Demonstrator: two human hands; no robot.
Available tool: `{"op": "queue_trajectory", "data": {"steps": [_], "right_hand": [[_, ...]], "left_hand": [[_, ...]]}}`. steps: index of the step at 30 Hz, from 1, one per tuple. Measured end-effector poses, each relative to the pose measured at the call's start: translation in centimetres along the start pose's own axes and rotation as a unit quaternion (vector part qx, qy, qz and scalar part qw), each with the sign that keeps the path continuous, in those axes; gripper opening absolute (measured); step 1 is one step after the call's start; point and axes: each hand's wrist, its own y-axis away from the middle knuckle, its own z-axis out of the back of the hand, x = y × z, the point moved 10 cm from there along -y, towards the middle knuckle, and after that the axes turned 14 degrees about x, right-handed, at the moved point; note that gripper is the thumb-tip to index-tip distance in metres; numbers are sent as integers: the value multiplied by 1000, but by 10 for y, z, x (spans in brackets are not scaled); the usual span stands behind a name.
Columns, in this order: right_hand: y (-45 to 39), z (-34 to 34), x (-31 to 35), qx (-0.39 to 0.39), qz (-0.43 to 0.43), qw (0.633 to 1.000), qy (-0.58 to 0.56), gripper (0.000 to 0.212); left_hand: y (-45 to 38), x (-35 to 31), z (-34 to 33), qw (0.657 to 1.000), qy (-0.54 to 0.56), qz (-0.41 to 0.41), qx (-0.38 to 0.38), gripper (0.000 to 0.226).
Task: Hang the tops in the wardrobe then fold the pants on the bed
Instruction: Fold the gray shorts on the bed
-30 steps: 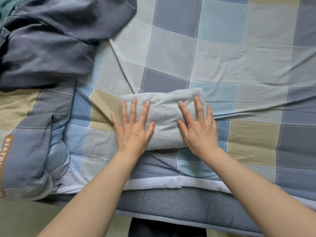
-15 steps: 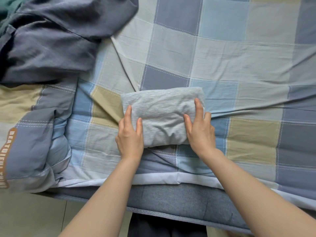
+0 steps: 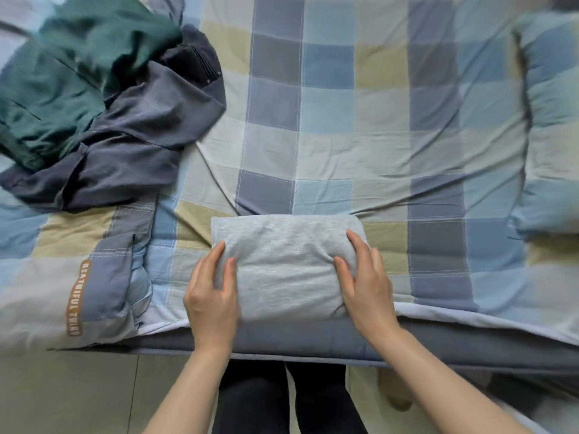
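Folded grey pants at bed near edge, 6 o'clock. Left hand and right hand grip its ends, fingers curled round. Unfolded dark clothes at 10 o'clock.

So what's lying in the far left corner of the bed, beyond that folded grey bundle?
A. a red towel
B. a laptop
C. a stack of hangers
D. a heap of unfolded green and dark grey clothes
D: a crumpled green garment lies on dark grey clothes, both unfolded.
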Motion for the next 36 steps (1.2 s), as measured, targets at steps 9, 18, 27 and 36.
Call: {"op": "queue_trajectory", "data": {"steps": [9, 18, 27, 36], "right_hand": [[131, 154, 80, -159, -8, 986, -50, 53], [292, 187, 113, -340, -121, 928, -90, 49], [488, 150, 101, -498, -269, 814, -132, 47], [720, 55, 82, -609, -409, 664, -144, 45]], "left_hand": [[41, -164, 84, 985, 96, -132, 45, 33], [84, -257, 107, 929, 104, -260, 241, 37], [212, -318, 77, 820, 30, -370, 435, 50], [440, -314, 38, 659, -1, -463, 592, 48]]}}
